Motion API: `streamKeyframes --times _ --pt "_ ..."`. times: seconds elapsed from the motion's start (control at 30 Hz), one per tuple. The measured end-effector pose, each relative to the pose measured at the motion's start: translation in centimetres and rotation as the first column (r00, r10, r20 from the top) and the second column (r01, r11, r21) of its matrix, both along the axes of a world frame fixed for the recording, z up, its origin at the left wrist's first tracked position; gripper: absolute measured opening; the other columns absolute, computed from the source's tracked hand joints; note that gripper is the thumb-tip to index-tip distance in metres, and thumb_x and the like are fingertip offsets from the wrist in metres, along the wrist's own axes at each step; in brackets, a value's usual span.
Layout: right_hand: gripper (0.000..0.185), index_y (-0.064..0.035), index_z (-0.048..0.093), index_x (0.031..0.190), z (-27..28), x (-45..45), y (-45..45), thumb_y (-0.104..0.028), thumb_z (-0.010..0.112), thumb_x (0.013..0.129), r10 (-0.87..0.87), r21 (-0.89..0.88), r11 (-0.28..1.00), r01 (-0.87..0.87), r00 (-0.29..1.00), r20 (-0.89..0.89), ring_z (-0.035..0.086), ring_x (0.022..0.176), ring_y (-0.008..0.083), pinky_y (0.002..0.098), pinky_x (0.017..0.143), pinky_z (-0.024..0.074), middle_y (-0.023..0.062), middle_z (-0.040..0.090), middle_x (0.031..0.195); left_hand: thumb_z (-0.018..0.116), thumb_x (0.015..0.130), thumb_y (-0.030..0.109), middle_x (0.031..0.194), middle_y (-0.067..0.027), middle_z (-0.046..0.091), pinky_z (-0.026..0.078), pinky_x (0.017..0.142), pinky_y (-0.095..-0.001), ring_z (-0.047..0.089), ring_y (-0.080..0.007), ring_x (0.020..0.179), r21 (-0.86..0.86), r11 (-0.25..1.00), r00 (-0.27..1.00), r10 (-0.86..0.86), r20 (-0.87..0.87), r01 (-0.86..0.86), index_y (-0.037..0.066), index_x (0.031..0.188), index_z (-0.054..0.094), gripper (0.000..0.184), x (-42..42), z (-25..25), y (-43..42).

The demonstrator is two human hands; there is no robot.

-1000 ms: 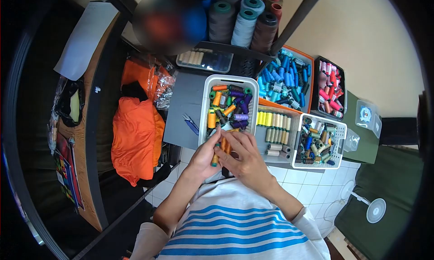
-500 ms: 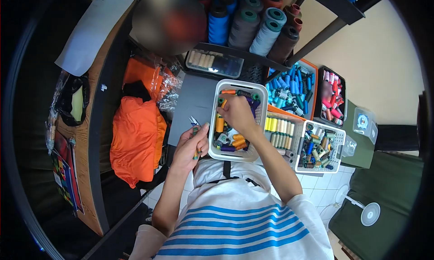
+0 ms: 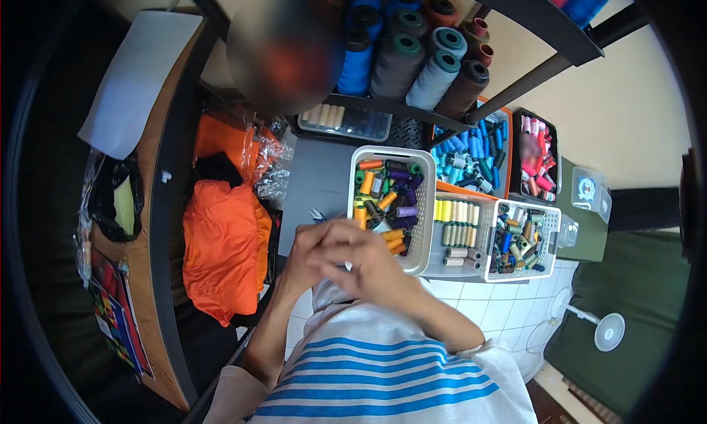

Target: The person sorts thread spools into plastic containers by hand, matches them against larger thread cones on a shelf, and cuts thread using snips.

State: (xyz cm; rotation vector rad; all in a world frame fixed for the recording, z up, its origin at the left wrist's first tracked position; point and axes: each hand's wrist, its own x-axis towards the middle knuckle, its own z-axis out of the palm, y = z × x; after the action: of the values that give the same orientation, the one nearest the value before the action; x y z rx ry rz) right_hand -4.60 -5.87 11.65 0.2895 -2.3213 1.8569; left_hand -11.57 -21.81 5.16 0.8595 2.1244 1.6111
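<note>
My left hand [image 3: 303, 253] is closed around a pair of small thread snips [image 3: 317, 215]. Only the metal blades show beyond the fingers; the handles are hidden. My right hand [image 3: 368, 265] is pressed close against or just over the left one, its fingers smeared by motion, and whether it holds anything cannot be made out. Both hands are at the near left corner of a white plastic basket [image 3: 359, 159]. Inside it lie orange, yellow, green and purple thread spools, among them a light purple spool [image 3: 406, 212].
An orange box of blue spools [image 3: 471, 155], a black tray of red and pink spools [image 3: 536, 159] and a white basket of mixed spools [image 3: 551, 240] stand to the right. Large thread cones [image 3: 398, 67] fill the shelf above. Orange fabric [image 3: 221, 240] lies left.
My right hand has left the spools in the basket and come back to my left hand. The left hand still holds the snips. The view has shifted slightly.
</note>
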Motion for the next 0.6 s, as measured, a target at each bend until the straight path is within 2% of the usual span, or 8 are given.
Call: streamKeyframes --times 0.03,0.1,0.17,0.27,0.33,0.47,0.57,0.6 --pt "0.018 0.0005 0.078 0.102 0.5 0.6 -0.6 0.001 0.075 0.085 -0.026 0.017 1.000 0.026 1.000 0.008 0.071 0.080 0.0258 0.0350 0.074 0.0573 0.0126 0.071 0.089 0.078 0.090 0.013 0.065 -0.0076 0.059 0.047 0.057 -0.0272 0.058 -0.0095 0.062 0.063 0.994 0.987 -0.080 -0.136 0.089 0.002 0.107 0.069 0.022 -0.1 -0.4 -0.6" --pt "0.018 0.0006 0.078 0.103 0.3 1.1 -0.6 0.001 0.075 0.085 -0.057 0.027 0.998 0.056 0.998 0.029 0.072 0.082 0.0260 0.0349 0.076 0.0577 0.0130 0.072 0.092 0.070 0.100 0.019 0.061 -0.0049 0.055 0.042 0.052 -0.0267 0.054 -0.0096 0.056 -0.072 0.993 0.995 0.095 0.005 -0.094 0.000 0.090 0.065 0.021 0.0 -0.1 -2.7" --pt "0.021 -0.0008 0.077 0.102 -1.0 2.0 0.8 0.005 0.075 0.082 -0.196 -0.027 0.979 0.201 0.972 0.129 0.072 0.091 0.0300 0.0377 0.079 0.0581 0.0143 0.073 0.101 0.063 0.106 0.023 0.058 0.0004 0.048 0.034 0.046 -0.0261 0.047 -0.0078 0.051 -0.127 0.959 0.890 0.284 0.357 -0.255 0.004 0.079 0.057 0.033 -1.8 1.3 -5.8" --pt "0.023 0.0016 0.076 0.107 -4.8 3.0 3.7 0.005 0.070 0.085 -0.458 0.161 0.889 0.429 0.833 0.311 0.073 0.077 0.0301 0.0389 0.072 0.0585 0.0169 0.074 0.096 0.062 0.107 0.028 0.057 0.0054 0.042 0.029 0.043 -0.0246 0.040 -0.0060 0.047 0.032 0.935 0.749 0.263 0.608 -0.354 0.011 0.073 0.050 0.040 -6.1 0.8 -8.6" --pt "0.025 0.0020 0.076 0.109 -6.2 3.0 5.2 0.004 0.073 0.084 -0.483 0.360 0.858 0.367 0.814 0.321 0.072 0.075 0.0284 0.0375 0.070 0.0574 0.0165 0.073 0.092 0.060 0.108 0.030 0.057 0.0058 0.038 0.029 0.042 -0.0234 0.039 -0.0064 0.046 0.275 0.845 0.340 -0.119 0.933 -0.459 0.012 0.073 0.046 0.042 -8.6 -2.7 -10.0" --pt "0.034 -0.0037 0.076 0.116 -9.0 1.9 5.1 -0.003 0.074 0.083 -0.414 0.642 0.743 0.190 0.884 0.217 0.070 0.073 0.0318 0.0414 0.067 0.0561 0.0154 0.070 0.085 0.063 0.107 0.030 0.057 0.0038 0.039 0.029 0.042 -0.0235 0.039 -0.0070 0.045 -0.045 0.940 0.343 0.168 0.924 -0.337 0.010 0.075 0.049 0.040 -8.5 -7.5 -7.6" --pt "0.032 -0.0075 0.075 0.115 -11.6 1.2 4.6 -0.010 0.072 0.083 -0.324 0.768 0.638 0.048 0.922 0.212 0.071 0.076 0.0348 0.0461 0.068 0.0562 0.0156 0.071 0.086 0.074 0.098 0.029 0.064 -0.0065 0.058 0.045 0.049 -0.0332 0.059 -0.0193 0.054 -0.371 0.920 0.587 0.370 0.720 -0.126 0.004 0.091 0.057 0.031 -7.2 -9.0 -6.6" --pt "0.029 -0.0070 0.075 0.112 -12.6 1.0 4.6 -0.011 0.073 0.083 -0.306 0.771 0.637 0.011 0.921 0.240 0.071 0.076 0.0345 0.0461 0.068 0.0563 0.0154 0.071 0.085 0.079 0.093 0.028 0.074 -0.0132 0.065 0.051 0.060 -0.0393 0.066 -0.0283 0.067 -0.532 0.837 0.847 0.369 0.381 -0.125 0.001 0.106 0.056 0.038 -6.0 -9.4 -6.5"
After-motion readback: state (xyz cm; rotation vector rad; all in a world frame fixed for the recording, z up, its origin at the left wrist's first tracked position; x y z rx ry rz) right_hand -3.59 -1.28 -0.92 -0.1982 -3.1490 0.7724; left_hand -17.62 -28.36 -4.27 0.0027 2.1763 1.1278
